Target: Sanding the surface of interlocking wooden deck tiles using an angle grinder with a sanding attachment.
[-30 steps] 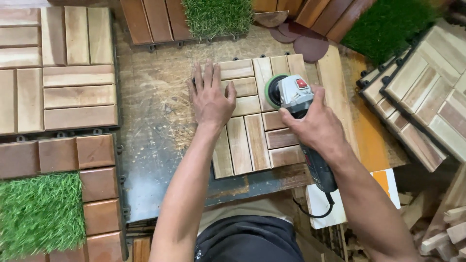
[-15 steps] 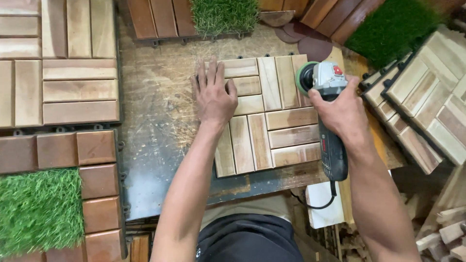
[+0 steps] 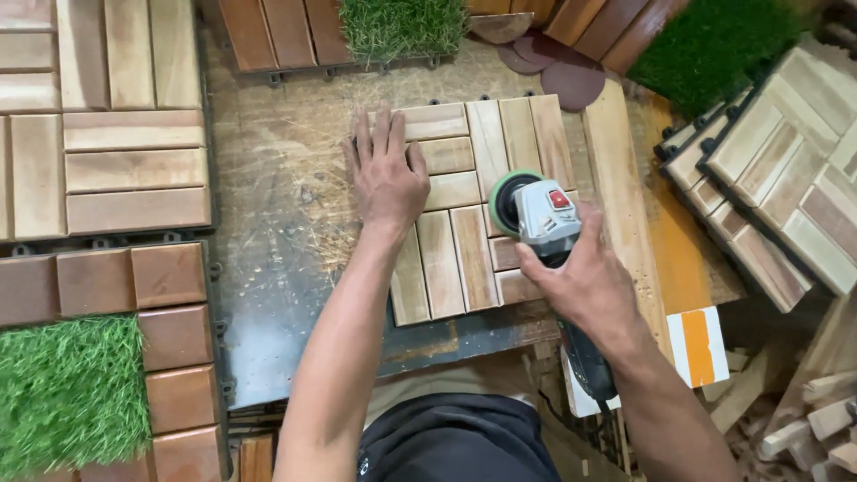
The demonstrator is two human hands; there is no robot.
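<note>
Right hand point(image 3: 585, 284): fingers wrapped closed around the body of a grey angle sander point(image 3: 546, 223); grip sits just behind the head, apparently to steer the pad.
Sander pad: green-rimmed disc point(image 3: 505, 202) lies flat on the right-middle slats of the tile, tool body angled back toward the person.
Left hand point(image 3: 386, 175): open, palm down, fingers spread flat on the tile's left edge; holds nothing. Judged to be pinning the tile against sliding under the sander.
Wooden deck tile point(image 3: 464, 205): pale slats in a basket-weave pattern, lying flat on the scratched workbench point(image 3: 277, 178), directly in front of the person, between both hands.
Left side: finished pale tiles point(image 3: 107, 134) and darker brown tiles point(image 3: 134, 286) with an artificial grass square point(image 3: 71, 393), laid out edge to edge.
Right side: stack of pale tiles point(image 3: 777, 170), overlapping, well apart from the work.
Far edge: spare round sanding discs point(image 3: 558, 71), just beyond the tile; more grass point(image 3: 402, 27) and brown tiles behind.
</note>
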